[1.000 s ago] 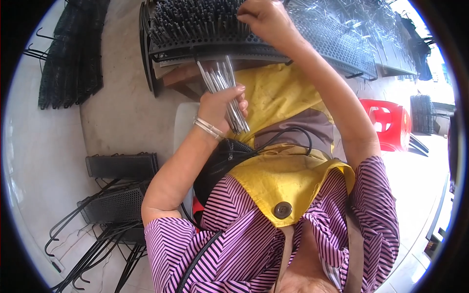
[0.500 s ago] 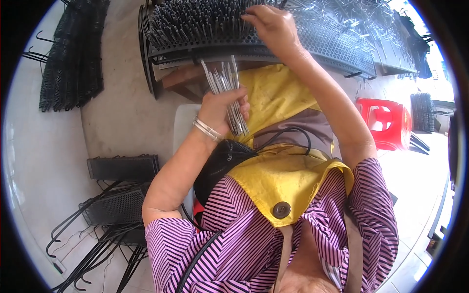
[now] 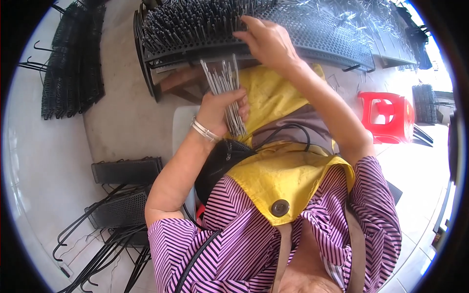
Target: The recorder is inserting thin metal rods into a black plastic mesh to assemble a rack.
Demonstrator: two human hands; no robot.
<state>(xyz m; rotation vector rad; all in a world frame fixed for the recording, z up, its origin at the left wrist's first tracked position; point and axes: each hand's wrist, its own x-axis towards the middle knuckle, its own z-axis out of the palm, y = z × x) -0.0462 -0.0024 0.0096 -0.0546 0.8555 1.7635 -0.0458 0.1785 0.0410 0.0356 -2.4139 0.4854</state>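
My left hand is closed round a bundle of thin silvery metal rods, held upright above my lap. The rods stick out above and below the fist. My right hand reaches over the front of a dark perforated rack. Its thumb and forefinger are apart, beside the right end of a dense cluster of upright dark rods standing in the rack. No rod shows clearly between those fingertips; the other fingers are curled.
Loose shiny rods lie farther right on the rack. A red plastic stool stands at the right. Black perforated racks with hooked rods rest on the floor at lower left; more dark racks stand at upper left. A yellow apron covers my lap.
My right hand has shifted slightly left and down along the rod cluster, and its thumb and forefinger have spread apart. My left hand keeps its grip on the bundle, nearly unmoved.
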